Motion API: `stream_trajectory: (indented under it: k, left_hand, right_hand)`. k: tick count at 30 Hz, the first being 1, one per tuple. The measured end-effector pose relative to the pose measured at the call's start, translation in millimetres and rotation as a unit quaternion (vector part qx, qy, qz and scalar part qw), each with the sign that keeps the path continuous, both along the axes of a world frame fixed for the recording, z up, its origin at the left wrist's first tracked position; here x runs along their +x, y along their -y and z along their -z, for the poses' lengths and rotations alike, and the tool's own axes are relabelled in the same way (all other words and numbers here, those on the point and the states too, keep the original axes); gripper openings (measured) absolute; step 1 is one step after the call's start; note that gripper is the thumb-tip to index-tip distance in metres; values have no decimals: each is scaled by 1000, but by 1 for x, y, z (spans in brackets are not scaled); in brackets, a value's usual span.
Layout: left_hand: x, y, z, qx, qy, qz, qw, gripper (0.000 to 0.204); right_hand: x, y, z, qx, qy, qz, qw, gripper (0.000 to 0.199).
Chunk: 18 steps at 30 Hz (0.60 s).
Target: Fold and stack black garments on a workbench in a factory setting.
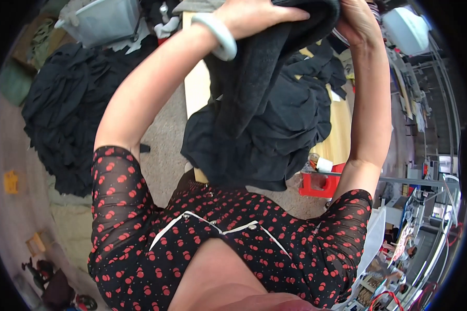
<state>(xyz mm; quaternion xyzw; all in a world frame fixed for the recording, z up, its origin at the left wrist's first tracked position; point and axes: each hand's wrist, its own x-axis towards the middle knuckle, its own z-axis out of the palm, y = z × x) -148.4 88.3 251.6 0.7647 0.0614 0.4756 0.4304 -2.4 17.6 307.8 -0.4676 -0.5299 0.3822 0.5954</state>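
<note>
Both of my arms are raised toward the top edge of the view. A black garment (pixel 257 78) with a thick curved edge hangs between my hands. My left hand (pixel 254 16) grips it from the left, its thumb lying along the cloth and the other fingers partly hidden. On the other side my right hand (pixel 359 25) is closed around the garment's edge, with its fingertips cut off by the frame. Below the hanging part, more black garments (pixel 296 111) lie heaped on a pale wooden table (pixel 340 127), reaching over its near edge toward my body.
A large heap of black cloth (pixel 72 114) lies on the left. Behind it stands a translucent plastic bin (pixel 106 23). A red plastic stool (pixel 316 185) is beside the table, near a white roll (pixel 324 165). A metal rail (pixel 410 181) and cluttered benches line the right.
</note>
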Motion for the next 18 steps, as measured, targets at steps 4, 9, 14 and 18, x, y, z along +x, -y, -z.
stream_trajectory:
  k: [4, 9, 14, 18]
  left_hand:
    - [7, -16, 17, 126, -101, -4, 987, 31]
    - [10, -7, 25, -23, -143, -45, 988, 32]
    - [8, 10, 17, 102, -53, -88, 989, 31]
    - [-7, 2, 8, -59, -18, -79, 995, 18]
  right_hand:
    - [-12, 2, 33, 61, 153, 168, 972, 26]
    - [-28, 29, 129, 160, 170, 210, 949, 45]
    - [-29, 3, 154, 226, 192, 359, 885, 24]
    - [-21, -8, 177, 185, 259, 365, 875, 24]
